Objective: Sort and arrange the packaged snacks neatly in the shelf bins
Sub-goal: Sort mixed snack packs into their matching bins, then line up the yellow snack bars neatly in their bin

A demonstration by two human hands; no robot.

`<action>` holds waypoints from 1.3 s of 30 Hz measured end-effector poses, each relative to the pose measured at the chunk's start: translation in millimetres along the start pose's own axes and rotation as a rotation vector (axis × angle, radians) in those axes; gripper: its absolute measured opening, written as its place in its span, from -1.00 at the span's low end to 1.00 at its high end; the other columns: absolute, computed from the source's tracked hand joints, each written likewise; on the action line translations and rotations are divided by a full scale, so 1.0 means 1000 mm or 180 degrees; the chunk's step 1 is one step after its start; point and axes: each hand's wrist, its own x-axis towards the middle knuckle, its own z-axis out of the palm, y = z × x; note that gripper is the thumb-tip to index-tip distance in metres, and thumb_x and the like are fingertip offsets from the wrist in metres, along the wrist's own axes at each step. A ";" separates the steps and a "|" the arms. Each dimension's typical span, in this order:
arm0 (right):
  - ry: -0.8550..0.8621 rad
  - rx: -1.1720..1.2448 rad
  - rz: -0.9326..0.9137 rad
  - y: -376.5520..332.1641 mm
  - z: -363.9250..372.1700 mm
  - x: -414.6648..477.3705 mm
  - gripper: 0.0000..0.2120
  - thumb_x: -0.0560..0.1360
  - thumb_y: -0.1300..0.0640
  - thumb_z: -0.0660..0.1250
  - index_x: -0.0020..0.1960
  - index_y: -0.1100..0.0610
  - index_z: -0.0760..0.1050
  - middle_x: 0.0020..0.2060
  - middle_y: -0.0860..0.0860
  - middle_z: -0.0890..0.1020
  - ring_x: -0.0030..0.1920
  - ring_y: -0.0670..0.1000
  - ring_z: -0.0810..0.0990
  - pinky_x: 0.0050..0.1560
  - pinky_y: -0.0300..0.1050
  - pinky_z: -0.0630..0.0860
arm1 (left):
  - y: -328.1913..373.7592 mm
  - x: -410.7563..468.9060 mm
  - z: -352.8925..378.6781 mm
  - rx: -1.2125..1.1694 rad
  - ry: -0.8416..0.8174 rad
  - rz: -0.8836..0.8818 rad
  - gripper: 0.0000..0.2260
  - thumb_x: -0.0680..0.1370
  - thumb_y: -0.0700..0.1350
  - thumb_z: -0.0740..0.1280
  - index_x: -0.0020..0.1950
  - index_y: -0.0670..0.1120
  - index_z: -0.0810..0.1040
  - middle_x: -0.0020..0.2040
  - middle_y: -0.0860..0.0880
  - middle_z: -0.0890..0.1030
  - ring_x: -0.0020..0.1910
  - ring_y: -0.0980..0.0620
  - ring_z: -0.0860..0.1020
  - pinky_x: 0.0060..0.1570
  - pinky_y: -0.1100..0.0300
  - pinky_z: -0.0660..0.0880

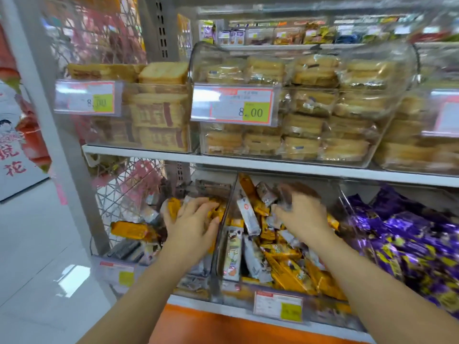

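Head, 8.00 tag, right hand gripping pack

Two bare forearms reach into the frame from its lower edge, the left entering at about 7 o'clock, the right at about 5 o'clock, both uncovered along their whole visible length. The left hand and right hand are likewise bare. Motion blur softens the right hand's fingers.
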 end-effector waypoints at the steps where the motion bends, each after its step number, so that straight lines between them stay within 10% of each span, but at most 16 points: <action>1: -0.0240 -0.0284 0.0255 0.015 -0.003 0.007 -0.43 0.48 -0.23 0.24 0.41 -0.03 0.28 0.17 0.11 0.56 0.20 0.18 0.50 0.17 0.04 0.42 | 0.012 0.003 0.002 -0.0040 -0.0081 0.0110 -0.70 0.62 0.08 0.12 0.35 0.17 0.37 0.42 0.16 0.26 0.43 0.06 0.21 0.41 -0.21 -0.23; 7: -0.1326 0.0173 0.0322 0.051 0.010 0.039 -0.02 0.24 -0.52 0.25 0.51 -0.19 -0.05 0.47 0.00 0.27 0.39 0.14 0.34 0.31 0.03 0.37 | 0.059 0.019 0.018 -0.0140 -0.0245 0.0475 -0.69 0.63 0.03 0.14 0.37 0.18 0.35 0.36 0.16 0.31 0.40 0.09 0.25 0.47 -0.11 -0.21; 13: -0.1256 0.0429 -0.0579 0.050 0.016 0.019 -0.16 0.28 -0.16 0.42 0.46 -0.25 0.09 0.38 -0.06 0.38 0.33 0.06 0.42 0.24 0.07 0.41 | 0.080 0.038 0.026 -0.0366 -0.0386 0.0696 -0.67 0.63 0.01 0.17 0.40 0.10 0.34 0.27 0.02 0.40 0.20 -0.01 0.44 0.26 0.14 0.33; 16: -0.1351 -0.0040 -0.0888 0.049 0.007 0.002 -0.27 0.45 -0.02 0.33 0.51 -0.15 0.02 0.48 -0.09 0.21 0.43 0.03 0.27 0.42 0.23 0.11 | 0.087 0.057 0.036 -0.0567 -0.0527 0.0910 -0.70 0.61 0.00 0.19 0.35 0.07 0.43 0.26 -0.01 0.51 0.17 -0.03 0.50 0.12 0.09 0.47; 25: -0.1492 0.0694 -0.1350 0.049 -0.016 -0.027 -0.55 0.48 0.04 0.36 0.36 -0.07 0.41 0.35 -0.15 0.42 0.35 -0.17 0.33 0.37 -0.24 0.25 | 0.092 0.069 0.040 0.1132 -0.1582 0.1114 -0.70 0.60 0.14 0.15 0.32 0.20 0.40 0.45 0.04 0.30 0.37 -0.09 0.33 0.30 -0.02 0.24; 29: -0.0900 0.0424 -0.0417 0.064 -0.021 -0.008 -0.39 0.45 -0.09 0.36 0.45 -0.10 0.25 0.41 0.03 0.31 0.43 0.10 0.20 0.40 0.00 0.24 | 0.085 0.053 0.030 0.1037 -0.1753 0.1369 -0.71 0.60 0.13 0.17 0.32 0.19 0.42 0.47 0.14 0.23 0.46 0.01 0.14 0.33 0.00 0.20; 32: -0.1493 0.0614 0.0214 0.065 -0.009 0.005 -0.18 0.41 -0.13 0.41 0.52 0.02 0.08 0.48 0.10 0.18 0.46 0.12 0.20 0.40 -0.06 0.25 | 0.082 0.037 0.025 0.1048 -0.1887 0.1524 -0.66 0.60 0.12 0.18 0.37 0.15 0.41 0.50 0.17 0.17 0.50 0.07 -0.01 0.39 0.06 0.11; 39: -0.1713 0.0198 -0.0448 0.058 -0.009 -0.009 -0.31 0.45 -0.08 0.40 0.49 -0.01 0.19 0.46 -0.02 0.25 0.41 -0.01 0.28 0.31 -0.20 0.27 | 0.065 0.005 0.017 0.0219 -0.2094 0.1383 -0.53 0.61 0.05 0.20 0.51 0.14 0.18 0.49 0.19 0.14 0.45 0.13 0.18 0.38 0.21 0.20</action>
